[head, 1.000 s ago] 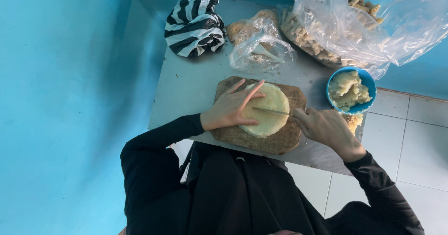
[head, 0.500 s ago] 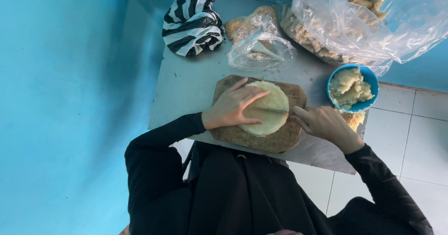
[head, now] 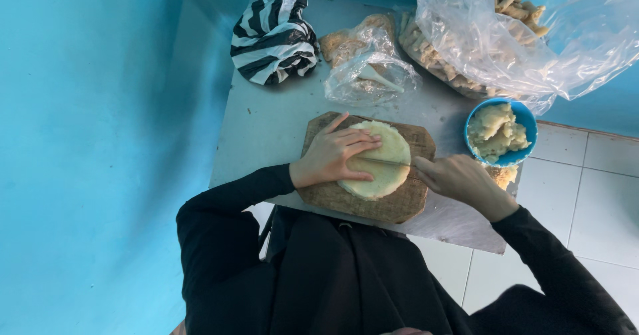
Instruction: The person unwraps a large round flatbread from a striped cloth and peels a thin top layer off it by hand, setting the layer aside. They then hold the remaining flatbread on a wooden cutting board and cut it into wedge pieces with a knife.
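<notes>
the left hand lies flat on the soft, floppy dough round while the right hand grips a thin knife.

Pale yellow dough disc, brown wood board, blue bowl, blk/white striped cloth (zebra-like), grey table

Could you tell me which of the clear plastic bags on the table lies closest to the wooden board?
The small crumpled clear bag just beyond the wooden board; the big clear bag of pale sticks sits farther off, at the table's far right corner.
</notes>
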